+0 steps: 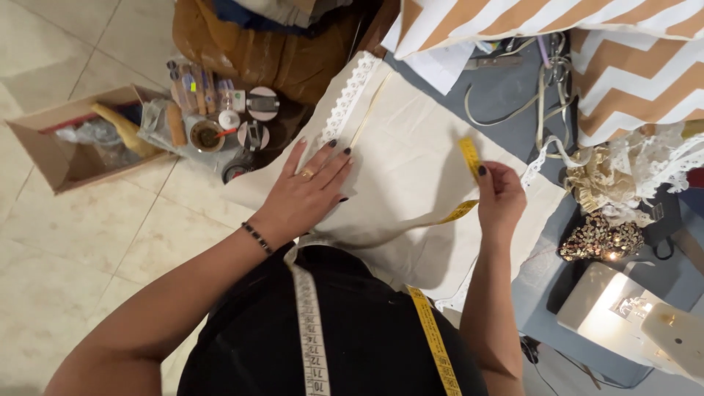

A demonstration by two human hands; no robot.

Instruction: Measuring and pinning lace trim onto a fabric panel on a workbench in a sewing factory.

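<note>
cloth is spread on the table, lace edge on | left hand is pressed flat, fingers spread | tape measure is pinched in right hand, held over cloth | measuring seems underway, no marks seen

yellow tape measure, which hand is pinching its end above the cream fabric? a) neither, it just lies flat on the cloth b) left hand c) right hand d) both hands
c: the right hand pinches the yellow tape measure between its fingertips, while the left hand lies flat, fingers spread, on the cream fabric near its lace edge.
</note>
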